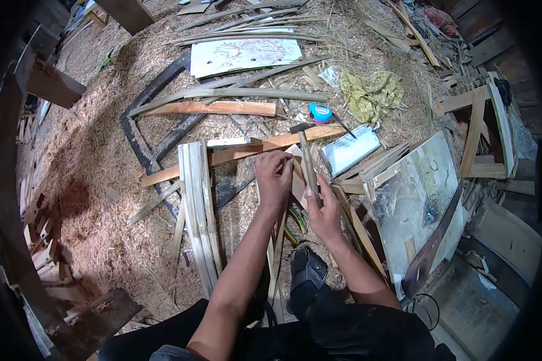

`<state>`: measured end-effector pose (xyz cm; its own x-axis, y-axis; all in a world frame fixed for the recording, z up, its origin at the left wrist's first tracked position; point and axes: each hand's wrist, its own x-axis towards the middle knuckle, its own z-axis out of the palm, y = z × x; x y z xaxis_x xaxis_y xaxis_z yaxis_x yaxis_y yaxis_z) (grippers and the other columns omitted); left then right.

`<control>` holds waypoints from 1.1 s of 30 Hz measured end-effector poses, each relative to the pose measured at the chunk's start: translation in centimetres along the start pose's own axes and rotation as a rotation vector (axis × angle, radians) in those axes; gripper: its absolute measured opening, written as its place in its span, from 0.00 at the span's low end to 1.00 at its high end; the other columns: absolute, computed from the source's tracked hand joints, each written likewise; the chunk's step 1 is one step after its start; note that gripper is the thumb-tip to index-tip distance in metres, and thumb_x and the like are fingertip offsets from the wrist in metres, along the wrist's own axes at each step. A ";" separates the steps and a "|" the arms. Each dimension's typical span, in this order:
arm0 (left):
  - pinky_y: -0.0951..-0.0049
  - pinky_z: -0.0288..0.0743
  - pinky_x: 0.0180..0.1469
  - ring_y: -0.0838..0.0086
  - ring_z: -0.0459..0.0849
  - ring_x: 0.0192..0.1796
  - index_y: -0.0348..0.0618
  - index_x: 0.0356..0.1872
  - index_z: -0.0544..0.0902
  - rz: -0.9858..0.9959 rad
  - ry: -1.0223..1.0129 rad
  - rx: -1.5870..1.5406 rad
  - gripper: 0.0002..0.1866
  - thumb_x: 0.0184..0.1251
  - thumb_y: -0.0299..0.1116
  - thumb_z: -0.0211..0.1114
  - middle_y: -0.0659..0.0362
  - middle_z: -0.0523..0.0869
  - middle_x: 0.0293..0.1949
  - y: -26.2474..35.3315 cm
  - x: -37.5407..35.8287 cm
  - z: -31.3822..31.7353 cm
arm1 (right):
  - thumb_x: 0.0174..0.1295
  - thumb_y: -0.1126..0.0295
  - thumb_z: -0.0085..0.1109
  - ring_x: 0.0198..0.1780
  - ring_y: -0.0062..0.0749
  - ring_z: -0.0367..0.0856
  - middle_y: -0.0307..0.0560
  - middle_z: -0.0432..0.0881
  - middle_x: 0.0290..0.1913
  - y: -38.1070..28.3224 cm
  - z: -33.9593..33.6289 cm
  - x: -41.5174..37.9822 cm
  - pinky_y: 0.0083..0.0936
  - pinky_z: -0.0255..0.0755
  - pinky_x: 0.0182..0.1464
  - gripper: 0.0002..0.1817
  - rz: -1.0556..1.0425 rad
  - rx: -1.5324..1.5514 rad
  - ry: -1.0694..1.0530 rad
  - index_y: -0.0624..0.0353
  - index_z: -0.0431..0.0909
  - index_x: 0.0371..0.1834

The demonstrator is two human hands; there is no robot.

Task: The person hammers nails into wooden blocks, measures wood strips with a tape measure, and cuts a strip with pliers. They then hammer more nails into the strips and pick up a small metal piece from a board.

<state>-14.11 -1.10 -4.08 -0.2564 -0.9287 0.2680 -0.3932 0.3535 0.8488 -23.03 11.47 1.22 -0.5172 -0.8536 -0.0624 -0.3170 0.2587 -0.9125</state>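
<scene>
My right hand (323, 207) is closed round the wooden handle of a hammer (308, 162), whose dark head points away from me. Just left of the handle, my left hand (274, 174) has its fingers pinched together beside a pale piece of wood (297, 157). What sits between those fingertips is too small to make out. Green-and-yellow handles of a tool (290, 233) show below my hands, near my foot. Left of my left forearm lies a stack of pale wooden strips (196, 210).
A blue tape measure (320, 112) lies beyond the hammer, near a yellow-green cloth (372, 95). Behind my left hand runs a long orange-brown board (235, 152). A stained white panel (418, 198) leans at the right. Sawdust (96, 198) covers the floor.
</scene>
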 end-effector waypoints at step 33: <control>0.56 0.66 0.59 0.59 0.78 0.55 0.44 0.38 0.86 0.152 -0.006 0.124 0.11 0.54 0.30 0.76 0.55 0.82 0.48 -2.3 0.4 0.4 | 0.64 0.75 0.67 0.39 0.39 0.86 0.51 0.85 0.40 0.4 4.9 7.6 0.36 0.78 0.44 0.20 -0.029 0.085 0.200 0.65 0.72 0.55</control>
<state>-13.69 -2.18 -6.12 -0.3264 -0.8628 0.3860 -0.4548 0.5013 0.7361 -23.19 2.81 -1.64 -0.6588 -0.7514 0.0383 -0.2700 0.1886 -0.9442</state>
